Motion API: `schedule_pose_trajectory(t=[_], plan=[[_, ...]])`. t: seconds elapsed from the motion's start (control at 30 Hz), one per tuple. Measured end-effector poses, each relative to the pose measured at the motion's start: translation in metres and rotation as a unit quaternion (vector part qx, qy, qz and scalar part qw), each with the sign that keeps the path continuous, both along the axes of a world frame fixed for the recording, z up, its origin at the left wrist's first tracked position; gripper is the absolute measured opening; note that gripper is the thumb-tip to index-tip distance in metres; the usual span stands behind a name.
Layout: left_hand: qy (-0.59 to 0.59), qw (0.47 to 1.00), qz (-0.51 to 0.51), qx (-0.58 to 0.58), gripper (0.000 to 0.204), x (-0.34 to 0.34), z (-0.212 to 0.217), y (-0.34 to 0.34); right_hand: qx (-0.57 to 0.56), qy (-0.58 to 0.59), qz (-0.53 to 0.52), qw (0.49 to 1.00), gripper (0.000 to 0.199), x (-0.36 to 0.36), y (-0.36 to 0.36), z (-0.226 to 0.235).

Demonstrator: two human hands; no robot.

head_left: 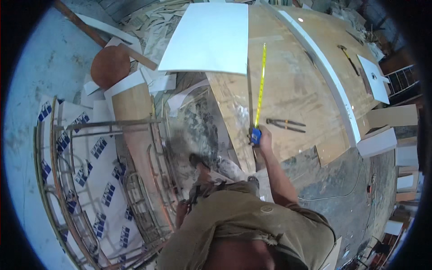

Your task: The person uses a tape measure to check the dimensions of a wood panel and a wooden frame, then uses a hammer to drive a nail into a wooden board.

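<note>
Gripping the tape measure (255, 136), the right hand (265, 140) is closed around it over the board (297, 85); the blade (261, 87) extends beside the panel (209, 38). Pliers (286, 125) lie just right. The left hand (181, 211) is partly hidden, its grip unclear.

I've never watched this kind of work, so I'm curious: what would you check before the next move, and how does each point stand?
1. Tape measure in hand: ok, the right hand grips its blue case.
2. Yellow blade pulled out: ok, it reaches far over the brown board.
3. Blade clear of the pliers: ok, they lie to its right.
4. Blade flat on the board: cannot tell from above.
5. Left hand at the tape to steady it: not ok, it is low at the person's left side.
6. Left hand free: cannot tell, it is too dark.
</note>
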State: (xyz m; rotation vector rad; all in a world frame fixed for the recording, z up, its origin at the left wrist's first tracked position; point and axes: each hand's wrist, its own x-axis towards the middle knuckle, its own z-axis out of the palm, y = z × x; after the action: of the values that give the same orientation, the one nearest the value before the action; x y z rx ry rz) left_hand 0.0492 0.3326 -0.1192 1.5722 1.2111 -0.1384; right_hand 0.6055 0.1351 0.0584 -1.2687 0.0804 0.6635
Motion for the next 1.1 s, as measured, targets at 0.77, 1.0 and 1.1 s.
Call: schedule_pose_trajectory(t=[0.77,1.0,1.1], plan=[[-0.276,0.913,-0.262,0.149,0.080,0.661,0.172,0.437,-0.056,-0.067,-0.457,0.885,0.041,0.008,0.034,-0.018],[-0.158,0.962,-0.071,-0.210,0.058,0.736,0.172,0.479,0.033,0.013,-0.476,0.879,0.047,0.011,0.037,-0.015],[-0.248,0.890,-0.094,-0.371,0.062,0.765,0.168,0.475,-0.005,0.002,-0.535,0.845,0.049,0.012,0.063,-0.028]])
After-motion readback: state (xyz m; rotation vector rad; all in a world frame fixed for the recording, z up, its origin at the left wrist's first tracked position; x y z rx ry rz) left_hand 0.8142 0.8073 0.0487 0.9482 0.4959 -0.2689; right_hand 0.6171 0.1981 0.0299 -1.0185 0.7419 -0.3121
